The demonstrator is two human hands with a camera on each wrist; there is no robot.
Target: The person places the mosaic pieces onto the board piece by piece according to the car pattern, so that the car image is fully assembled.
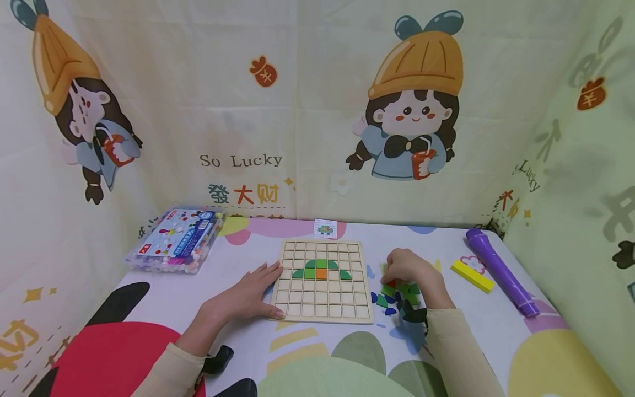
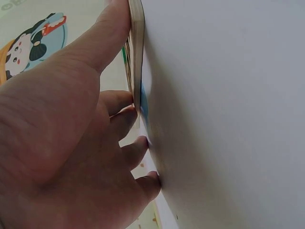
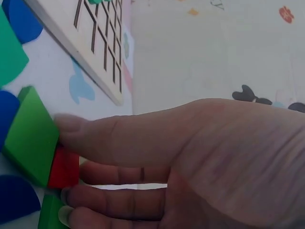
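A wooden grid board (image 1: pixel 302 310) lies on the table, with green pieces (image 1: pixel 310 274) and an orange square (image 1: pixel 321 274) set in its cells. My left hand (image 1: pixel 243 295) rests at the board's left edge, thumb near its front corner and fingers extended along the side. To the right of the board, my right hand (image 1: pixel 412 273) reaches down into a loose pile of green and blue pieces, fingers bent. In the right wrist view, its thumb touches a green square (image 3: pixel 33 136) beside a red piece (image 3: pixel 64 168). I cannot tell whether the fingers pinch the red piece.
Behind the board stands a small pattern card (image 1: pixel 325 228). A clear plastic box (image 1: pixel 176 240) of beads sits at the back left. On the right lie a yellow bar (image 1: pixel 472 276) and a long purple tube (image 1: pixel 503 273). Printed cloth walls enclose the table's back and sides.
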